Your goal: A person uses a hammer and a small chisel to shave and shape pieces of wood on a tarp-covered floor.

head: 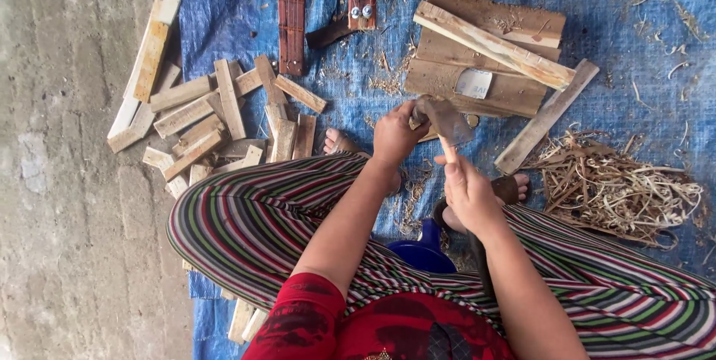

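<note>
— What's off to the left hand's side?
— A pile of short wood blocks (216,118).
— And the hands?
— Left hand (395,135) is closed round a cleaver (446,118); right hand (468,192) pinches a thin wood strip (448,153) upright under it. Shavings (623,185) lie beyond the right.

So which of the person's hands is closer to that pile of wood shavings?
The right. The right hand sits just beside the pile of wood shavings, holding a thin stick. The left hand is farther off, gripping the chopping blade.
</note>
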